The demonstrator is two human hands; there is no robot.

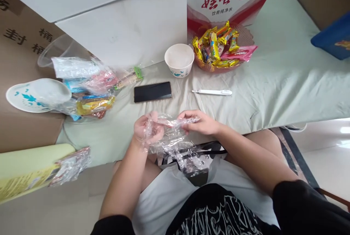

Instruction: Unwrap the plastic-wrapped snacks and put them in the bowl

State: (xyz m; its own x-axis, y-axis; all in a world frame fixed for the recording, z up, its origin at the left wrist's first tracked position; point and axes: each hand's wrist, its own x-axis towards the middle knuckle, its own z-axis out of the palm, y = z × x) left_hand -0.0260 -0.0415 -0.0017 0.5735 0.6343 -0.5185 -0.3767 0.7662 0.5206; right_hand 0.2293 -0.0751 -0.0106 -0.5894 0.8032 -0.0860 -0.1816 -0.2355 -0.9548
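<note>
Both hands are in front of my lap, at the near edge of the cloth-covered surface. My left hand (149, 129) has its fingers curled in a crinkled clear plastic wrapper (171, 138), which partly covers them. Closed on the wrapper's other side is my right hand (198, 122), pinching its upper edge. A reddish strip shows through the plastic between the hands; what it is I cannot make out. The wrapper's lower part hangs down over my lap. Just beyond the hands lie a black phone (152, 92) and a slim white knife-like tool (212, 92).
A paper bowl (179, 60) stands beside a pink bowl (218, 68) of yellow-wrapped snacks. On the left are a tipped paper bowl (38, 96) and several plastic packets (95, 105). White boxes (123, 27) rise behind. A blue container (332, 40) is at far right.
</note>
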